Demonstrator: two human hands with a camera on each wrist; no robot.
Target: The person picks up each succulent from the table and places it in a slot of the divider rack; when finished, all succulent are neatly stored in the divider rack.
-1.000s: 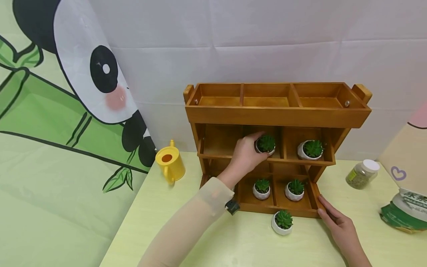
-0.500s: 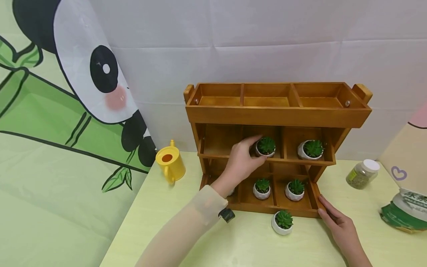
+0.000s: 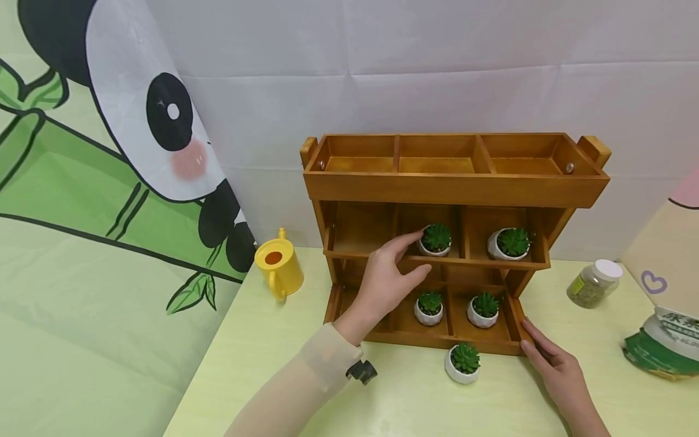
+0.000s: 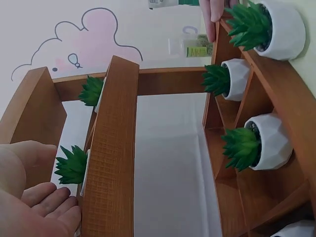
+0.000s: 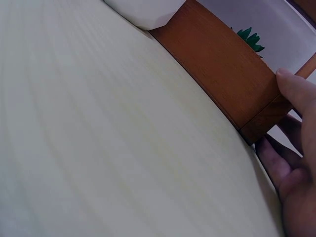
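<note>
My left hand (image 3: 382,282) is spread in front of the middle tier of a wooden shelf (image 3: 453,189). Its fingertips are at the left side of a potted succulent (image 3: 435,238) standing in the middle compartment; the thumb is apart from the pot. The left wrist view shows the same succulent (image 4: 72,165) between the thumb and the fingers, with the palm not around it. At the shelf's lower right corner, my right hand (image 3: 556,370) holds the bottom tier's end, its thumb (image 5: 296,89) by the top of the corner and its fingers lower down.
Another succulent (image 3: 512,244) sits in the middle tier's right compartment. Bottom-tier compartments hold succulents (image 3: 428,308), and one more (image 3: 462,363) stands on the table before the shelf. A yellow watering can (image 3: 280,267) is left; a jar (image 3: 594,284) and a green-white bag (image 3: 666,346) are right.
My left hand has let go of the succulent in the middle compartment and drawn back to the left and down, its fingers spreading. The right hand has stayed at the shelf's corner.
</note>
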